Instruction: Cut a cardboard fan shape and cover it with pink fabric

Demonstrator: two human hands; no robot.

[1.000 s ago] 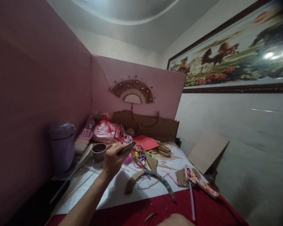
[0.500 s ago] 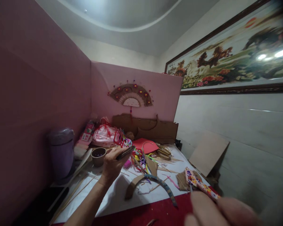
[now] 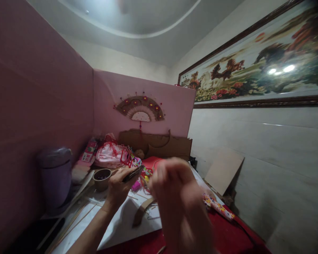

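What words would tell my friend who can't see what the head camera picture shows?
A person's left hand grips a dark flat object over a cluttered craft table, while the right hand is raised, blurred, in front. A brown cup sits nearby; a paper fan hangs on the pink board.
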